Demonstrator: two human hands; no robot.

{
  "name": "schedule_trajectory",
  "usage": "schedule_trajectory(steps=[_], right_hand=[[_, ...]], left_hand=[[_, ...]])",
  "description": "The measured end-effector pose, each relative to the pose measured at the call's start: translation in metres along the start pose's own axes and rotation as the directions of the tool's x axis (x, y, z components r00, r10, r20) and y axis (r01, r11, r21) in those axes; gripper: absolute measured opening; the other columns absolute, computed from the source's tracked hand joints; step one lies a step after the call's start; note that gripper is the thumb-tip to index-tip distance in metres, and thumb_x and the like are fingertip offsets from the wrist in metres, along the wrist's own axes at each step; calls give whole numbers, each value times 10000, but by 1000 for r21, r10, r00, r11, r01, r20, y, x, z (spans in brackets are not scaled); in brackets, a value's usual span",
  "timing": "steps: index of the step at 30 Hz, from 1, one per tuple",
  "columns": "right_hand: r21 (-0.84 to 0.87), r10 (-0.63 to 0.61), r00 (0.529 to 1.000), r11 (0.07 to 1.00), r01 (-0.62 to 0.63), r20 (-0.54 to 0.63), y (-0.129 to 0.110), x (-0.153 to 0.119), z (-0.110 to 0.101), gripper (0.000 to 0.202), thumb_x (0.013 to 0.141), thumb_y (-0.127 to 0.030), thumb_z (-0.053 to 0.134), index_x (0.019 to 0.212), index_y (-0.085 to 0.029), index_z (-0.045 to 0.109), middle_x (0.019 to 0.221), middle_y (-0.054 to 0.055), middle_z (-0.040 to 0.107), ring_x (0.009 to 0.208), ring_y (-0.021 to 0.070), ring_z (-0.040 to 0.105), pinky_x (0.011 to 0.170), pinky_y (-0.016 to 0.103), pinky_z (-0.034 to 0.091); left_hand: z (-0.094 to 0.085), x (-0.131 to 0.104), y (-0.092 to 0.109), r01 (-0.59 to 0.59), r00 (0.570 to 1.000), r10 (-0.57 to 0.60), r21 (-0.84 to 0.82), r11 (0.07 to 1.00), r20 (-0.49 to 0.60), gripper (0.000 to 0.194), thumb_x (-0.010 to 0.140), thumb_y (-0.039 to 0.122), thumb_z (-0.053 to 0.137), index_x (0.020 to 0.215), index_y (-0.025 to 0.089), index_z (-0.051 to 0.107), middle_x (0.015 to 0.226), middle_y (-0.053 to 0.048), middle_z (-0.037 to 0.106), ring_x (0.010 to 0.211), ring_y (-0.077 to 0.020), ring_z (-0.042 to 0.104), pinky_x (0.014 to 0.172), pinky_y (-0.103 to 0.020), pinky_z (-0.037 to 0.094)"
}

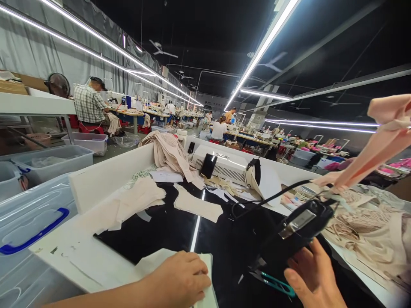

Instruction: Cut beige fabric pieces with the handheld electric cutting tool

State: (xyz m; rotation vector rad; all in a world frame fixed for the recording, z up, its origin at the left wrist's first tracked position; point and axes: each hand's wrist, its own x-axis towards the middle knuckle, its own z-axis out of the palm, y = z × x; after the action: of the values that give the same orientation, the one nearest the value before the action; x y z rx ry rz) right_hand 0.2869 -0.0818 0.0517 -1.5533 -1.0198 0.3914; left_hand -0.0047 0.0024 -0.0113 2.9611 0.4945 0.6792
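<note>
My left hand (183, 278) lies over a pale cream fabric piece (152, 262) at the near edge of the black table surface. Its fingers are together and curled down on the cloth; the thumb is hidden. My right hand (316, 278) is open at the lower right, thumb and fingers apart. Its fingertips are close beside a black corded device (300, 226) with a metal plate; I cannot tell whether they touch. A pink fabric strip (362, 158) runs up from the device. Thread snips (276, 284) with teal handles lie just left of my right hand.
Cut cream pieces (197, 204) and a stack (138, 199) lie ahead. A white machine (221, 164) with a phone (209, 165) leaning on it stands at the back. White boards (109, 179) edge the table. Piled beige fabric (369, 235) sits right, plastic bins (54, 160) left. People sew beyond.
</note>
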Motion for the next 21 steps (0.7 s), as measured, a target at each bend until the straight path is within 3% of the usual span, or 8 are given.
schedule_trajectory(steps=[3,6,10,14,17,21], right_hand=[[108,-65,998,992,68,-25,-20,8,20,662,815,-588,741,1362,-271,546,1315,90,677,1226,312,631,1043,416,501],[220,-76,993,971,96,-95,-33,10,43,485,801,-578,764,1144,-254,652,1122,62,731,1000,283,708,964,441,528],[213,-166,970,956,203,-181,-45,6,72,510,763,-515,826,1152,-260,619,965,11,722,788,224,696,799,394,552],[181,-163,946,959,219,-281,-56,1,98,431,773,-486,832,1052,-244,610,880,0,712,696,206,677,699,366,537],[294,-188,951,920,258,-243,-55,1,114,425,828,-423,806,1144,-256,576,862,-22,686,635,172,645,662,351,537],[460,-180,967,853,246,-181,-45,2,126,396,872,-359,777,1198,-285,564,881,-28,671,667,153,626,646,341,552]], left_hand=[[-1,0,2,-60,998,60,24,998,-23,104,959,212,727,991,191,630,1089,11,727,985,-160,673,885,-275,483],[-3,3,1,-95,994,97,65,993,-40,101,970,212,713,1008,180,626,1057,21,728,973,-144,674,894,-265,492],[-2,11,0,-113,993,116,133,985,-16,95,1015,257,660,1044,172,631,1070,-22,725,983,-147,666,884,-251,499],[6,17,-1,-118,992,123,184,976,-12,120,1041,280,611,1050,163,640,1063,-53,722,963,-161,665,842,-248,502],[16,17,-2,-115,992,122,205,972,-21,169,1035,326,622,1051,159,645,1049,-64,719,951,-171,662,813,-254,504],[27,14,-2,-121,983,146,206,971,-112,151,1021,296,628,1016,147,657,998,-70,718,926,-179,661,761,-255,502]])
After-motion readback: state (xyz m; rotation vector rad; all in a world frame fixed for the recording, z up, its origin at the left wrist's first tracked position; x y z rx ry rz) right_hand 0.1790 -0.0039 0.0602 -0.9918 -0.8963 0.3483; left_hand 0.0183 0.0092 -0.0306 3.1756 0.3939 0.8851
